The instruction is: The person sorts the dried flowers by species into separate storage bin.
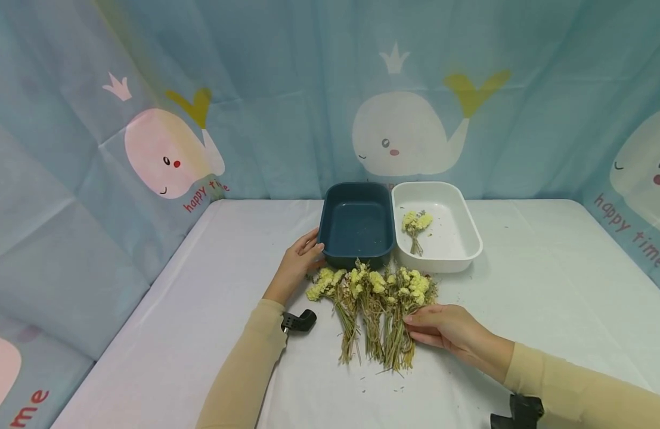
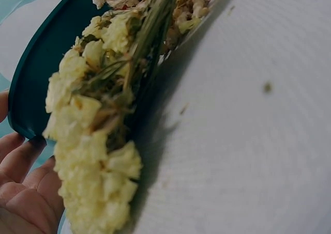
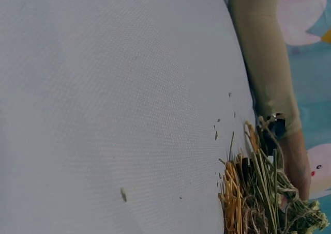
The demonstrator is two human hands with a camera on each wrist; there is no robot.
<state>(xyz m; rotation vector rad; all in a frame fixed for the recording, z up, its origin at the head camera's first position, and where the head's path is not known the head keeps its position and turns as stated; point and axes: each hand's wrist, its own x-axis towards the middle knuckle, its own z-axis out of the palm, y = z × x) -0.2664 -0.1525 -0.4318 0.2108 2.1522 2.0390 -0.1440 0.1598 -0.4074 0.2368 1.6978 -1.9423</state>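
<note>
My left hand [image 1: 297, 261] is at the near left corner of a dark blue bin [image 1: 330, 258], thumb at the rim and fingers along the outer wall. The left wrist view shows those fingers [image 2: 23, 159] touching the bin's edge, partly behind yellow blossoms. In front of the bins, several bunches of dried yellow flowers [image 1: 370, 286] lie side by side, heads away from me, stems towards me. My right hand [image 1: 450, 330] pinches the stems of the rightmost bunch [image 1: 400, 325]. In the right wrist view the tied stems [image 3: 264, 185] show, while the right hand itself is out of sight.
A white bin [image 1: 471, 250] stands against the blue one's right side, with one small yellow bunch [image 1: 417, 225] inside. Stem crumbs [image 1: 398, 389] are scattered on the white tabletop [image 1: 544, 280]. A blue whale-print curtain [image 1: 287, 119] closes off the back and sides.
</note>
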